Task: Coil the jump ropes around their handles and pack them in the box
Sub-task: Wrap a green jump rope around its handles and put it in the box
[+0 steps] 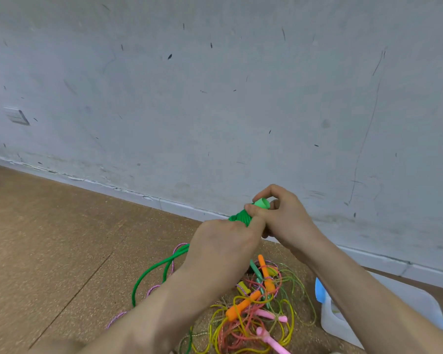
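Both hands hold up a green jump rope bundle (242,216) in front of the wall. My right hand (284,215) pinches the light green handle end (262,203) at the top. My left hand (223,247) grips the lower part, where green cord is wound around the handles. The loose green cord (152,273) hangs from under my left hand and loops over the floor. Below lies a tangled pile of jump ropes (253,310) with orange, pink, yellow and green handles. A clear plastic box (343,320) with a blue latch stands at the lower right, partly hidden by my right forearm.
The floor (62,238) is brown cork-like board. A scuffed white wall (215,98) with a baseboard runs close behind the hands. A purple braided rope (151,290) lies among the green loops on the left.
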